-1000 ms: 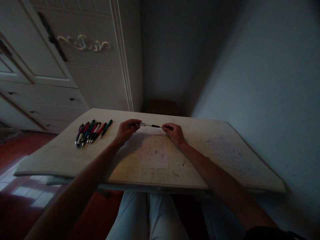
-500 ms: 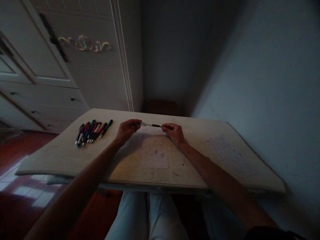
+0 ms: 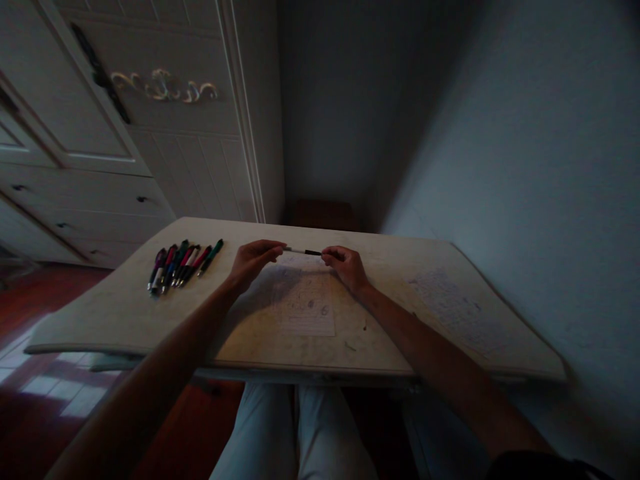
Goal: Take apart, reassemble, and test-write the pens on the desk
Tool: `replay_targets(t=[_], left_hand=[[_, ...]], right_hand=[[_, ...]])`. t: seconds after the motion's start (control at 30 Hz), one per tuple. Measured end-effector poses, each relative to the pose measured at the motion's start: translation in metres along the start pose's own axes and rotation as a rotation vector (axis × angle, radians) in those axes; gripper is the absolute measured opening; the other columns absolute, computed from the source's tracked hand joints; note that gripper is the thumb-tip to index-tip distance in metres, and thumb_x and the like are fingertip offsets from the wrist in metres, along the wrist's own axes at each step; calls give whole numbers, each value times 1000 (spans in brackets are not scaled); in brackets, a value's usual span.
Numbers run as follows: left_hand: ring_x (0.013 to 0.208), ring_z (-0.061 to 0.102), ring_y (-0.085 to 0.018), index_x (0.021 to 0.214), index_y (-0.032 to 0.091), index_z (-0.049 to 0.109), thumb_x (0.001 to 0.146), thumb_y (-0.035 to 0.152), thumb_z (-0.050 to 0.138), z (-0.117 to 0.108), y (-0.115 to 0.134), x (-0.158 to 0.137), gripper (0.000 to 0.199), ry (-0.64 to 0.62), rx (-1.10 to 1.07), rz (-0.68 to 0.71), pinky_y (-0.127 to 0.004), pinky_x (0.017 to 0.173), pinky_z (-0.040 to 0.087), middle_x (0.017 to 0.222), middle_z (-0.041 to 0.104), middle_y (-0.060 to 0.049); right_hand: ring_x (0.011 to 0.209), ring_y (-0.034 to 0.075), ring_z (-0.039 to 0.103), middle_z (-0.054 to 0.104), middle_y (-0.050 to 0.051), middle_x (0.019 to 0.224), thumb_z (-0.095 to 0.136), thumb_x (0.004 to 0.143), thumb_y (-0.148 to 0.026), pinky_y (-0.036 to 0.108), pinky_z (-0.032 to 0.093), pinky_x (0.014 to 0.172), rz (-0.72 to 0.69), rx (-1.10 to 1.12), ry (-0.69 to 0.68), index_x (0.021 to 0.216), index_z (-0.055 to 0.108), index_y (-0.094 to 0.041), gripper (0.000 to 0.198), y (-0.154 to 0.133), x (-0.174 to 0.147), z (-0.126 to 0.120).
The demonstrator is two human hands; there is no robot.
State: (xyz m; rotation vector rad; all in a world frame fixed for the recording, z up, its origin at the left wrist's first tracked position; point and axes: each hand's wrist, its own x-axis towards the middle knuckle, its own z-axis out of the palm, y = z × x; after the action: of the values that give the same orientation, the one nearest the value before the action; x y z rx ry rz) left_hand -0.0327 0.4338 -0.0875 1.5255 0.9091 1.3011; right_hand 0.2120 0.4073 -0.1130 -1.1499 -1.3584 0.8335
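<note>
A white pen (image 3: 300, 251) with a dark grip end is stretched level between my two hands, above the far part of the table. My left hand (image 3: 256, 260) is closed on its left end, and the fingers cover that tip. At the dark end, my right hand (image 3: 346, 264) pinches the pen between thumb and fingers. Below the pen lies a sheet of paper (image 3: 305, 307) with handwriting and small drawings; part of its top is in shadow.
A bunch of pens (image 3: 183, 267) in several colours lies on the table (image 3: 200, 327) at the left. Another written sheet (image 3: 450, 300) is at the right. A white cabinet (image 3: 195, 167) stands behind on the left, and a wall (image 3: 540, 167) borders the right side.
My left fingers have shifted slightly along the pen's left end, covering more of it. My right hand keeps its pinch. The view has moved a little.
</note>
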Motion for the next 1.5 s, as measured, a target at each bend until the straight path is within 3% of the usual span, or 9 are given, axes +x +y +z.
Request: replay_targets(t=[0.17, 0.37, 0.63, 0.77, 0.93, 1.1, 1.23, 1.37, 1.5], left_hand=[[80, 70, -20, 112, 14, 65, 73, 43, 79, 2, -1, -1, 50, -36, -158, -31, -31, 67, 54, 100, 75, -13], [88, 71, -22, 104, 13, 66, 70, 37, 82, -2, -10, 2, 44, -55, -208, -83, -34, 75, 56, 105, 75, -14], [118, 61, -28, 115, 21, 62, 58, 22, 86, 0, -13, 3, 62, -89, -249, -40, -37, 88, 55, 130, 64, -11], [93, 67, -21, 107, 17, 65, 73, 47, 76, -1, -14, 4, 46, 31, 27, -61, -29, 71, 54, 105, 71, -9], [52, 52, -12, 72, 14, 65, 81, 61, 62, -4, -13, 4, 48, -14, 244, -30, -24, 50, 40, 61, 62, -3], [62, 60, -14, 89, 15, 70, 67, 44, 80, -3, -14, 4, 38, -17, 142, 35, -26, 59, 48, 80, 70, -5], [87, 67, -21, 107, 17, 66, 57, 38, 87, -1, -16, 6, 59, -22, 72, 58, -30, 71, 54, 106, 70, -10], [74, 64, -17, 94, 14, 68, 70, 47, 77, -2, -16, 7, 41, 36, 219, 72, -29, 66, 50, 82, 69, -6], [60, 58, -15, 79, 16, 66, 80, 49, 65, -3, -19, 6, 33, -18, 333, 94, -28, 60, 46, 64, 63, -2]], right_hand=[[68, 15, 59, 67, 2, 73, 68, 72, -37, 30, 48, 68, -13, -13, 2, 82, 70, -18, 23, -1, -1, 1], [67, 16, 58, 65, 2, 72, 68, 71, -37, 30, 46, 68, -10, -20, -11, 81, 69, -18, 22, -4, -2, 1], [67, 16, 57, 64, 1, 71, 66, 72, -36, 30, 46, 67, -18, -23, -7, 80, 68, -18, 20, -9, -4, 2], [67, 16, 58, 64, 1, 70, 66, 72, -37, 30, 46, 67, -26, -41, 4, 80, 68, -18, 21, -8, -4, 3], [67, 16, 57, 64, 2, 72, 66, 71, -37, 29, 46, 67, -24, -33, 28, 80, 68, -18, 21, -6, -3, 3], [67, 16, 56, 63, 2, 71, 66, 71, -37, 29, 46, 66, -12, -24, 28, 81, 68, -19, 21, -8, -3, 1], [67, 16, 56, 63, 1, 70, 65, 72, -37, 29, 46, 66, -13, -46, 23, 82, 68, -19, 21, -10, -4, 1], [67, 15, 56, 63, 1, 71, 65, 72, -37, 29, 46, 67, -19, -27, 33, 81, 67, -18, 21, -10, -4, 1], [66, 15, 55, 62, 1, 70, 66, 71, -36, 29, 45, 66, -26, -11, 44, 82, 67, -18, 22, -9, -3, 0]])
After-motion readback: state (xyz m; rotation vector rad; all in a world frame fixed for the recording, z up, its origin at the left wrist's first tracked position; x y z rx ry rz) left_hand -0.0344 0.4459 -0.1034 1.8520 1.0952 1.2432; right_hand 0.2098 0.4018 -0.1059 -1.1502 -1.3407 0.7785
